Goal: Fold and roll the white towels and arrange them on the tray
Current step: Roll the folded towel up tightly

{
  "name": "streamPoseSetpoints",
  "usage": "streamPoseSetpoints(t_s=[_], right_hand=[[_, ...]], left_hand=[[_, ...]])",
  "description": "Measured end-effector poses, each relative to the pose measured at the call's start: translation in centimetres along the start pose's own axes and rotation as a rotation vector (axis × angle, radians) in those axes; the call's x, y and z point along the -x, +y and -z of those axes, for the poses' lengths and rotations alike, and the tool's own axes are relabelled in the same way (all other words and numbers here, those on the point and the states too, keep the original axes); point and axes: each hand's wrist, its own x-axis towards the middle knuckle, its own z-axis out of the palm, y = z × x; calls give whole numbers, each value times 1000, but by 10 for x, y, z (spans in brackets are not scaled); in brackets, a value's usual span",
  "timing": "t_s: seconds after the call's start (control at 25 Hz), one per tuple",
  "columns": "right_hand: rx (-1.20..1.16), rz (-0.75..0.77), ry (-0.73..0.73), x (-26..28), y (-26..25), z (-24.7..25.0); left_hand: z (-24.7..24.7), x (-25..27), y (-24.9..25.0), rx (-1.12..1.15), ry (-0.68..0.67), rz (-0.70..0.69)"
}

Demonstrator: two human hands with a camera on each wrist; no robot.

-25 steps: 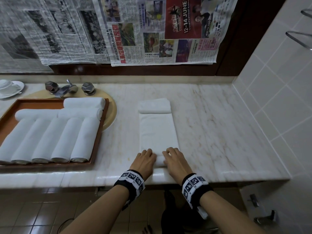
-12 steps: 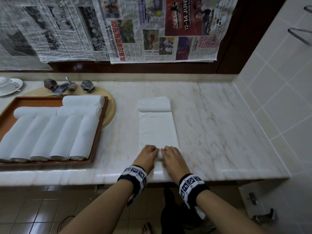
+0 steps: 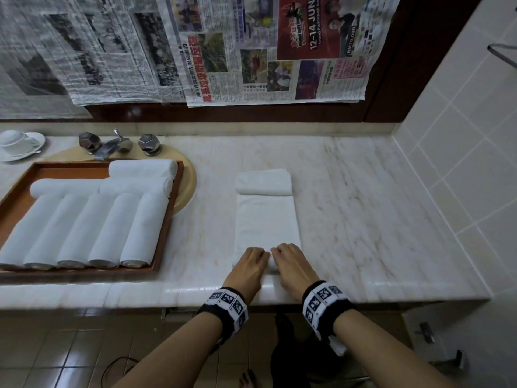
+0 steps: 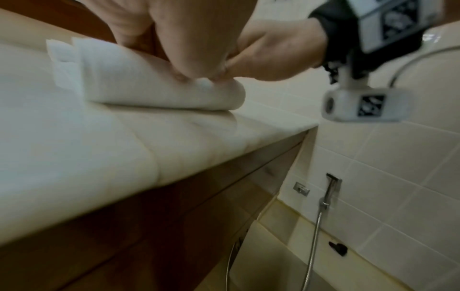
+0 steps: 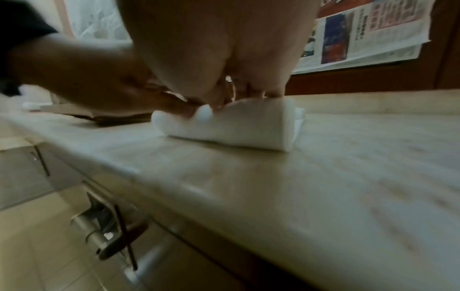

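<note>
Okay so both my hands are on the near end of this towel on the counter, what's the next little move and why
Probably keep rolling it away from you. The left hand and right hand pinch a short started roll at the near end of the folded towel, whose flat length lies ahead toward the small folded towel. The tray holds only finished rolls.

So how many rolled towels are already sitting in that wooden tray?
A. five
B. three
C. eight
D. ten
C: in the head view the tray holds a front row of five rolled towels, with three more lying crosswise behind them, while both hands are rolling another towel on the counter.
</note>
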Motion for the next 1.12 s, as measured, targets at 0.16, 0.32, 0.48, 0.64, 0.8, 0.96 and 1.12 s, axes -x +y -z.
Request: streamPoseSetpoints(t_s=[0.16,0.32,0.48,0.64,0.8,0.96,1.12], right_hand=[[63,16,107,1,-1,-15],[0,-20,-53,-16,7,4],[35,-30,-20,-15,1,5],[98,-23,96,7,-7,-19],[70,35,83,-5,1,-15],[-20,26,31,-21,6,3],[-10,42,-46,-13,2,3]], left_hand=[[11,-25,5,-22,-61,85],[5,-14,13,-54,8,90],[-14,5,1,-40,4,-26],[-8,-20,-11,-1,-58,53],[6,-38,-7,-44,-100,104],[-1,-16,-3,-23,33,78],[-18,5,-17,23,107,-31]])
